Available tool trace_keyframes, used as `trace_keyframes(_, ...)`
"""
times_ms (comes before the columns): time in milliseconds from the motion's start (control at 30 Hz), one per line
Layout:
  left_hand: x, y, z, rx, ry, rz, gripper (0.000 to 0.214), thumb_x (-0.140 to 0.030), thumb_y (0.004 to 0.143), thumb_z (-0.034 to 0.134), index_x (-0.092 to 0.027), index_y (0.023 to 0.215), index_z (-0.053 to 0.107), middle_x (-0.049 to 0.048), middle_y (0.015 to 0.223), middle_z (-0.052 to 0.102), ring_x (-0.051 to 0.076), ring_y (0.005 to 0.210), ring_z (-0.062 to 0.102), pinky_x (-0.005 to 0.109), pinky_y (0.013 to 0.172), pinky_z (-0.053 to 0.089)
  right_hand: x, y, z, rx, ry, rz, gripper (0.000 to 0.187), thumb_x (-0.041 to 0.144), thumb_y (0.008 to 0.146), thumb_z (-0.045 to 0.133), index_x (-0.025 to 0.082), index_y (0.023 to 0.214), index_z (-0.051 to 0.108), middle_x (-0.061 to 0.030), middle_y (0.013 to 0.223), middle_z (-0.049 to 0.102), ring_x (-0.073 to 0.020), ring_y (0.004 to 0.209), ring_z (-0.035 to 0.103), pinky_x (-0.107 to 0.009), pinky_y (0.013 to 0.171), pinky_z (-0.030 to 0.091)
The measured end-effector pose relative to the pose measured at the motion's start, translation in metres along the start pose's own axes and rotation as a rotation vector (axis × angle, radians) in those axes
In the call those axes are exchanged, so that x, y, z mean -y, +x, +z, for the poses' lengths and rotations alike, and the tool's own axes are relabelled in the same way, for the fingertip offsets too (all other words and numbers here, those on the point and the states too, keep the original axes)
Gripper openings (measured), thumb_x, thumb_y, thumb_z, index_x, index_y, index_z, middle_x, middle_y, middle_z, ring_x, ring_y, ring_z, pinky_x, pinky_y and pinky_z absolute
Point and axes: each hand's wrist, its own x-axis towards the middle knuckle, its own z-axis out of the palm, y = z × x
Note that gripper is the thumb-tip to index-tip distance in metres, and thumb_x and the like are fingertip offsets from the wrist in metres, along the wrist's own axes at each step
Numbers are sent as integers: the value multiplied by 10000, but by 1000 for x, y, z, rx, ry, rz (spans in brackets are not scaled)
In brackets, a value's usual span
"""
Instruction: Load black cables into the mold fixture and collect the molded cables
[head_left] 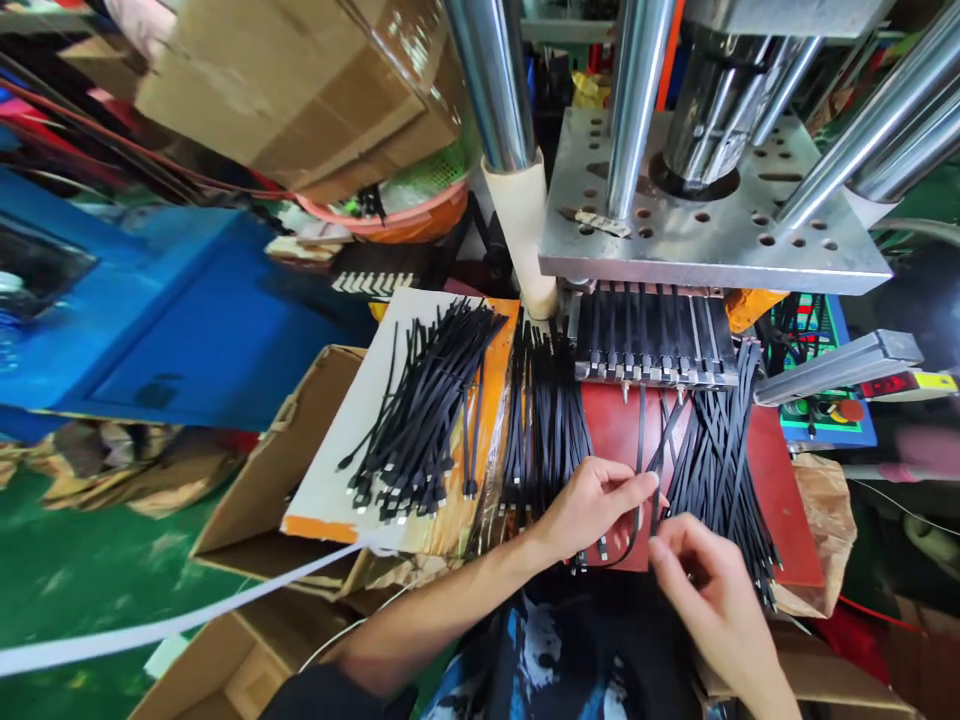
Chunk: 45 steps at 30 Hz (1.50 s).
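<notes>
My left hand (600,505) pinches a flat black cable (655,512) between thumb and fingers, in front of the press. Just below it, my right hand (709,575) has its fingertips closed at the lower part of the same cable. Above my hands is a metal fixture block (656,372) with several black cables lying side by side in its slots, their connector ends at the front edge. A bundle of black cables (720,450) lies to the right on the red work surface (787,490). Another bundle (551,410) lies left of my hands.
The press's thick metal plate (712,260) hangs over the fixture between steel columns. A large cable pile (427,410) rests on a white and orange board (330,490) at the left. Cardboard boxes (277,450) stand below. A grey metal bar (840,365) juts in at the right.
</notes>
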Motion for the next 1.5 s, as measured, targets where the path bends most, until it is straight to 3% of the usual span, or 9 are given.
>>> trace_keyframes(167,-5,-19,7,186,-18,3,544,-655,894,749,-116,826,789,6,621,619,91,489,535,196,467,426,11,-7,-11,231,84,43,265,482,939,723,219,905,718,-17,847,685,-191,750,626,-306,701,538)
trace_keyframes(300,1,-34,11,226,120,-11,457,-534,949,714,-110,787,765,-2,637,603,93,511,552,205,501,432,15,17,-12,-25,413,100,358,553,948,717,195,939,718,4,722,610,-134,577,547,-243,524,473)
trace_keyframes(400,-5,-32,9,173,307,5,340,-413,965,702,-111,822,765,1,697,631,105,601,580,214,563,432,18,28,1,-170,470,91,353,532,965,717,191,877,704,29,648,532,-104,509,468,-215,450,395)
trace_keyframes(533,-33,-15,3,-4,400,311,350,-399,941,774,-139,1175,766,62,1062,704,150,841,639,253,749,513,16,27,14,-240,339,-74,280,410,1006,696,203,816,703,13,717,574,-113,605,511,-217,533,433)
trace_keyframes(667,-57,0,-1,-18,443,515,310,-407,999,726,-136,867,795,68,962,693,175,884,658,283,836,514,10,24,17,-278,233,-187,185,312,1042,656,237,903,752,2,824,661,-142,772,623,-242,734,524)
trace_keyframes(900,-65,4,-8,29,274,458,356,-464,978,759,-140,855,838,80,908,753,197,910,726,274,841,540,-1,22,13,-266,187,-266,223,228,1030,671,334,1185,792,2,984,754,-130,772,678,-213,622,511)
trace_keyframes(1133,-64,7,-13,77,150,448,317,-457,913,834,-147,853,847,60,897,674,150,803,671,261,736,530,11,28,18,-356,183,-335,137,159,978,722,285,1012,762,15,885,675,-112,667,583,-225,550,434)
trace_keyframes(1367,-78,19,-15,59,316,531,359,-444,957,780,-137,773,760,40,828,668,137,745,615,260,675,477,11,40,24,-269,178,-225,278,299,1026,673,218,782,567,39,744,520,-115,649,467,-246,580,371)
trace_keyframes(1500,-97,61,-27,-144,448,693,316,-325,1008,714,-149,746,709,-15,728,595,106,649,548,260,644,424,-8,31,24,44,178,-44,369,422,1054,616,209,756,570,25,729,548,-130,650,510,-256,587,392)
